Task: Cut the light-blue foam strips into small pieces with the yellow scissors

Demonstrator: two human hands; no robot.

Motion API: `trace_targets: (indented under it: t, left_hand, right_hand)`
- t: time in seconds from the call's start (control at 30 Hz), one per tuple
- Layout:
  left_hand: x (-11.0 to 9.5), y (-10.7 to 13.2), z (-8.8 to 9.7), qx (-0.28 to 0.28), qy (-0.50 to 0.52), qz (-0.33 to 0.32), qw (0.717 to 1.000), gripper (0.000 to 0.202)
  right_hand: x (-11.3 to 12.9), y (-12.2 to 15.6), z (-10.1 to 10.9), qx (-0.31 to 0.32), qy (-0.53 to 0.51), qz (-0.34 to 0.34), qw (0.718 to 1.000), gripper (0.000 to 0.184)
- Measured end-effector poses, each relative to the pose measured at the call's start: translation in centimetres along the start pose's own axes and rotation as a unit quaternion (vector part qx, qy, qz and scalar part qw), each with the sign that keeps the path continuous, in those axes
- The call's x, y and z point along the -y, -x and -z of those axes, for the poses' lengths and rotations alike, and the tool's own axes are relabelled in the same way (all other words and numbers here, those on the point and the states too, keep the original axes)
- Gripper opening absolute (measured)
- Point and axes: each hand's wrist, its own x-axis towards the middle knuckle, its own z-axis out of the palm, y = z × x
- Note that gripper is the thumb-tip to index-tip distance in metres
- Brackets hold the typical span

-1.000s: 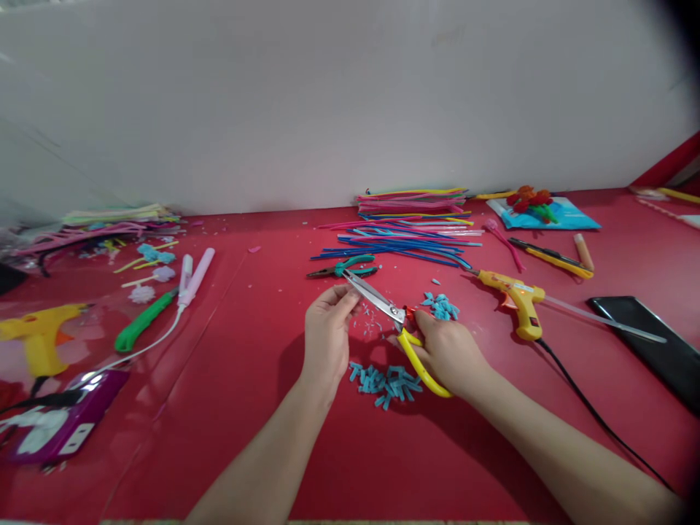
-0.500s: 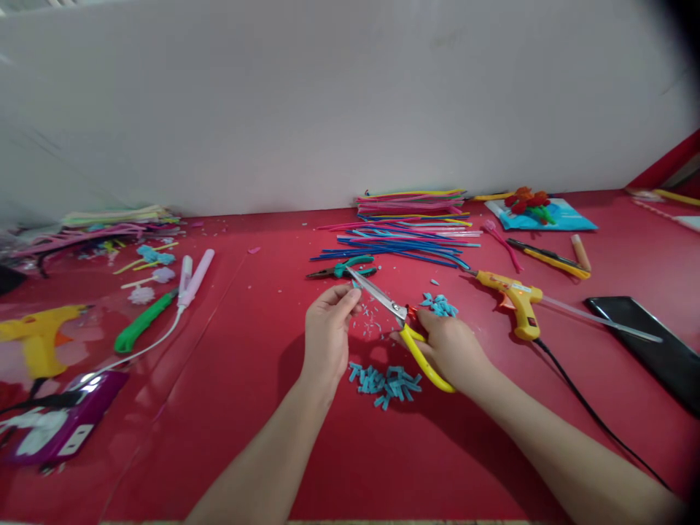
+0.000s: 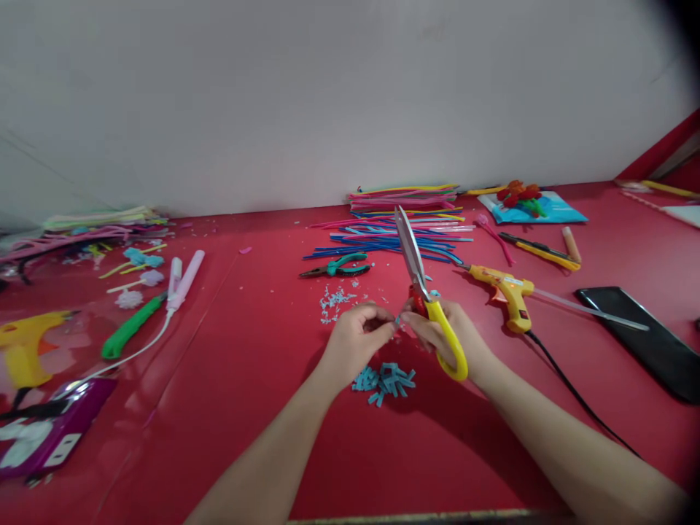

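Scissors [image 3: 418,270] hang shut off the right hand [image 3: 445,339], blades pointing far, freeing its fingertips to pinch a tiny blue bit [image 3: 397,319] with the left hand [image 3: 358,343], just far of the cut pile [image 3: 386,380].

My table [image 3: 383,452] is glossy red and runs back to a plain white wall [image 3: 328,95] straight ahead of me. Soft, even light leaves a pale sheen at my left.

Closed yellow-handled scissors [image 3: 421,288], blades raised
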Motion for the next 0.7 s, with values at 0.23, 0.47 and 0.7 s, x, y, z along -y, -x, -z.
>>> trace_targets:
  t: [0.23,0.47,0.7]
  left_hand:
    - [0.07,0.00,0.00,0.046,0.018,0.024,0.998,0.009]
    - [0.25,0.09,-0.31,0.097,0.187,0.120,0.970,0.019]
    - [0.60,-0.30,0.26,0.046,0.122,0.107,0.986,0.020]
  right_hand:
    - [0.12,-0.03,-0.07,-0.001,-0.005,-0.018,1.000,0.014]
    - [0.00,0.06,-0.43,0.023,-0.014,0.006,1.000,0.016]
    - [0.58,-0.01,-0.03,-0.016,-0.050,-0.010,0.999,0.008]
